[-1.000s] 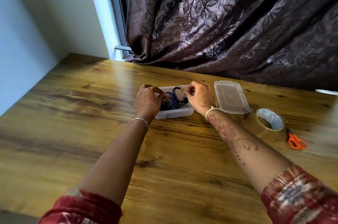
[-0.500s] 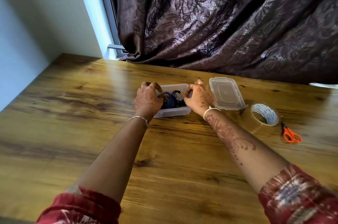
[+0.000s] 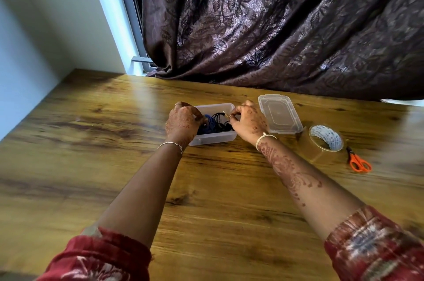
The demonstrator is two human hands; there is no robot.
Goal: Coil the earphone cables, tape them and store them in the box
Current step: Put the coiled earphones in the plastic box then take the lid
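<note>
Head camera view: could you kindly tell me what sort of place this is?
Probably a room in a home: a wooden table stands against a window hung with a heavy leaf-patterned curtain, and a tape roll and scissors lie on it.

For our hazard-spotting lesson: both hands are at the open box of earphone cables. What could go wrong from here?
1. The black cable and blue cable lie mixed in the box; pulling the plug that the right hand pinches could knot them or strain it.
2. The left hand grips the blue cable, so opposite pulls may tighten the tangle.
</note>
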